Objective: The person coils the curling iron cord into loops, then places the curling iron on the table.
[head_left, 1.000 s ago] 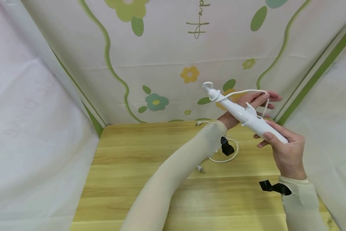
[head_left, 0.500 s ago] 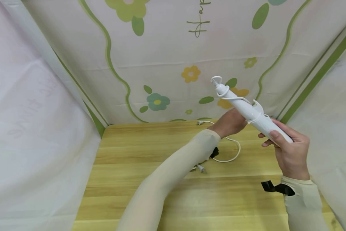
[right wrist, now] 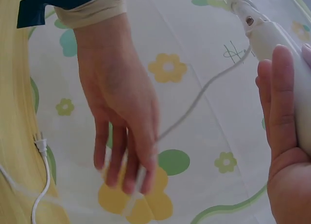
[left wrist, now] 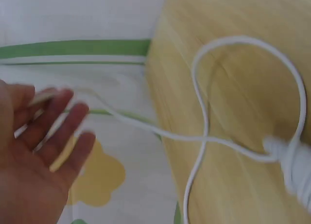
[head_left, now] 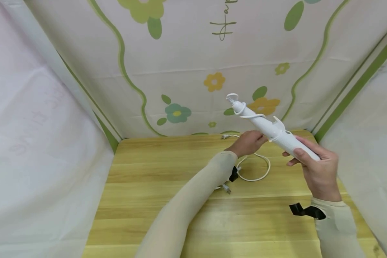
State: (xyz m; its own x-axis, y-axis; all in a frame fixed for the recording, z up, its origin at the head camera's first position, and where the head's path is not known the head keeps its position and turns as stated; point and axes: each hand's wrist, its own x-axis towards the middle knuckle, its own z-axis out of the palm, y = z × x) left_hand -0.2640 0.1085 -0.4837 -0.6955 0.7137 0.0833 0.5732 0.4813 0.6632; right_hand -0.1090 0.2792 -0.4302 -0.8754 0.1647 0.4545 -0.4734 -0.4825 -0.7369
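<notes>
Gripping the white wand (head_left: pixel 265 125), the right hand (head_left: pixel 322 170) partly hides its handle (head_left: pixel 290 143).

White curling iron (head_left: pixel 261 122), held aslant above the table's (head_left: pixel 125 200) right side
Slim, with a raised lever midway, gripped by the right hand (head_left: pixel 320 168); white cord (right wrist: pixel 199 95) circles its far end and runs to the left hand (head_left: pixel 246 142).

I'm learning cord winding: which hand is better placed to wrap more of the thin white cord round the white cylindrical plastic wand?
Probably the left hand: it pinches the cord running to the wand, while the right hand is occupied gripping the wand's handle.
</notes>
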